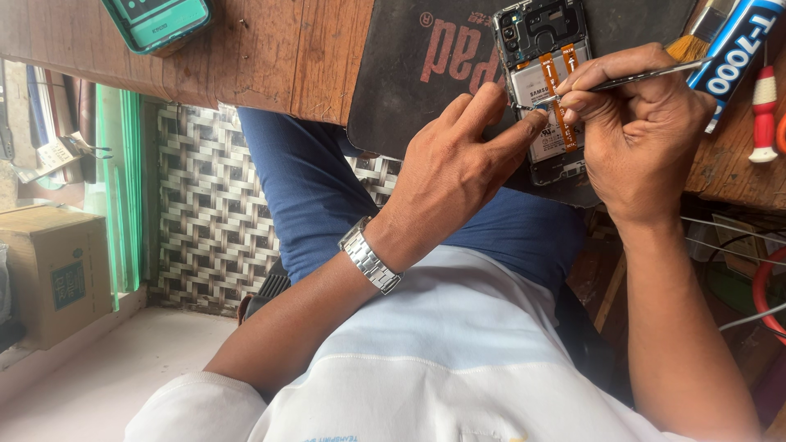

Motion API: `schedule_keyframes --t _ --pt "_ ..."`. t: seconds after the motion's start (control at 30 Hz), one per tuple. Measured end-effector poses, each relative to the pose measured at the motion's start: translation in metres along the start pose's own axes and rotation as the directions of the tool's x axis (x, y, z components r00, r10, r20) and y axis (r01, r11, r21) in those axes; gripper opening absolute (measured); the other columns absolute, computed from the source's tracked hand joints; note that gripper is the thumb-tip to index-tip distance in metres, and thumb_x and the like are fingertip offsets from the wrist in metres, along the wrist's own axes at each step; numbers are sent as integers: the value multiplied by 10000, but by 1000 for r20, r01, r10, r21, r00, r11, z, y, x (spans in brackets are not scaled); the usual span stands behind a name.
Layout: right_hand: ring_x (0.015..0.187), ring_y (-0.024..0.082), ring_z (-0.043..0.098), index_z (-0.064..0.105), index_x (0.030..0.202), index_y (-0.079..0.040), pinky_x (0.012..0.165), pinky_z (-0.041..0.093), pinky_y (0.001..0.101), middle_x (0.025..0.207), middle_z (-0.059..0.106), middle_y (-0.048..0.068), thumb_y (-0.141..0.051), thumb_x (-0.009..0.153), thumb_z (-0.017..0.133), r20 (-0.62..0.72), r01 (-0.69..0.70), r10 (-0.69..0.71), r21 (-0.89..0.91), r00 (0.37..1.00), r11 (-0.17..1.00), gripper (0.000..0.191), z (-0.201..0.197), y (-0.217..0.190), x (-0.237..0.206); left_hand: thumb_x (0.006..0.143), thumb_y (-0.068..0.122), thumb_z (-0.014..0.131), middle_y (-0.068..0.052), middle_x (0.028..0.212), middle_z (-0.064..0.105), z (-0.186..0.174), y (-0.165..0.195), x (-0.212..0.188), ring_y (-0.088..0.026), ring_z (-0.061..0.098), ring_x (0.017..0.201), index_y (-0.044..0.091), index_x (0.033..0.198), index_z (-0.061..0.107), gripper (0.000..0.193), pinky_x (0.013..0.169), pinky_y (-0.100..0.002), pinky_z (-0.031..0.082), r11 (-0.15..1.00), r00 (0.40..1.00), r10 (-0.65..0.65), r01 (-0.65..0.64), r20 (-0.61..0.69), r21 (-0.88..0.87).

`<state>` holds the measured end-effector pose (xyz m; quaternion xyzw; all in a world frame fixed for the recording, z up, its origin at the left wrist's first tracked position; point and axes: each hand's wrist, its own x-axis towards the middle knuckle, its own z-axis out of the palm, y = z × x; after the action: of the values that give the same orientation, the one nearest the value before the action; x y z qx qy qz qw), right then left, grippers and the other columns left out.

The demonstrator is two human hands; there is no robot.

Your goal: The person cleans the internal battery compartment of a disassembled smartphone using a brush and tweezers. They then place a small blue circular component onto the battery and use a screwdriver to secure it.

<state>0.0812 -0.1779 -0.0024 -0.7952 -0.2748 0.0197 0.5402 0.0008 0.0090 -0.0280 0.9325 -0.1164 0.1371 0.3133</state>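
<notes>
Shiny metal tweezers [647, 76] over an opened phone [547, 86] with orange ribbon strips, on a matt black rubber mat [409, 74]; worn, scratched wooden table [262, 49]; glossy steel wristwatch [370, 260].

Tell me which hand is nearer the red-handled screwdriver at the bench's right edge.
Right. The right hand holds tweezers over the opened phone, just left of the screwdriver; the left hand lies farther left.

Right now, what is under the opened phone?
The opened phone lies on a dark work mat, which rests on the wooden table. The left hand and right hand, holding tweezers, cover the phone's lower part and the mat beneath it.
</notes>
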Motion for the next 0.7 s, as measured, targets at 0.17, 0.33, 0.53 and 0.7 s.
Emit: schedule_keyframes --t 0.17,0.33,0.53,0.7 --pt "861 116 708 597 1065 34 805 611 200 989 702 98 -36 1144 722 7 8 -8 26 1000 1000 164 1 -1 1 936 246 775 -38 1208 546 0 0 -1 -147 561 958 234 1377 635 463 801 -269 557 1000 1000 4 -4 -5 -3" --pt "860 118 707 593 1062 38 801 613 206 985 700 104 -34 1129 707 21 18 -19 32 1000 999 150 2 -2 3 943 236 774 -35 1182 540 -3 0 0 -148 553 957 208 1375 629 457 806 -272 551 1000 1000 11 -11 6 3" --pt "795 118 671 554 1080 19 768 579 203 992 699 120 -37 1132 727 -82 -98 116 199 990 975 190 2 0 0 970 207 759 -49 1142 523 -9 2 2 -166 540 950 186 1379 618 433 824 -301 538 999 1000 16 -16 -17 -46" --pt "805 126 648 527 1123 27 780 565 203 1024 682 136 -12 1169 732 -119 -84 113 228 986 970 213 1 5 -7 983 203 762 -31 1129 513 -13 1 0 -152 544 931 193 1378 624 418 800 -282 533 995 999 9 -12 -36 -100"
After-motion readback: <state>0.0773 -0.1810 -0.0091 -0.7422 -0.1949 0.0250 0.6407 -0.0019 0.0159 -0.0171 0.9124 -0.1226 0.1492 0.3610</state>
